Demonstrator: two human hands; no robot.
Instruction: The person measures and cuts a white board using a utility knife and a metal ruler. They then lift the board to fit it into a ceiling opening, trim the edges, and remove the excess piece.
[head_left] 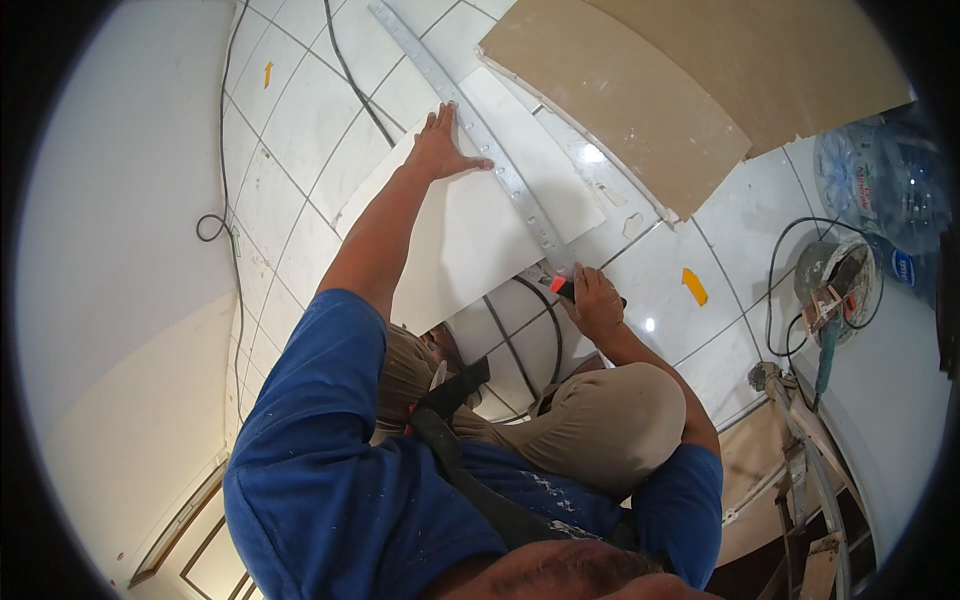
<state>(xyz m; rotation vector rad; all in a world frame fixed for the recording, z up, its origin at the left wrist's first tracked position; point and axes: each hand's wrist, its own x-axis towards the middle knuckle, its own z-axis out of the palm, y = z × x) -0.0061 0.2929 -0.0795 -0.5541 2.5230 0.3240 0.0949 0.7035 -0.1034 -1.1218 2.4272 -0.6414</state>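
Observation:
A white board [450, 245] lies on the tiled floor in front of my knees. Across it, running from far left to near right, is a long metal strip [515, 190] with a row of holes. My left hand [442, 150] presses on the board with thumb and fingers spread, the fingertips and thumb touching the strip's left edge. At the strip's near end, my right hand [597, 302] grips a red and black utility knife [562, 288], close to the board's near edge. Its blade is too small to make out.
Large brown-faced boards [640, 90] lie at the far right. Clear plastic bottles [880, 185] and a bucket [835, 275] with tools and a cord stand along the right wall. A metal ladder [815, 470] is at the near right. Black cables [355, 80] cross the floor.

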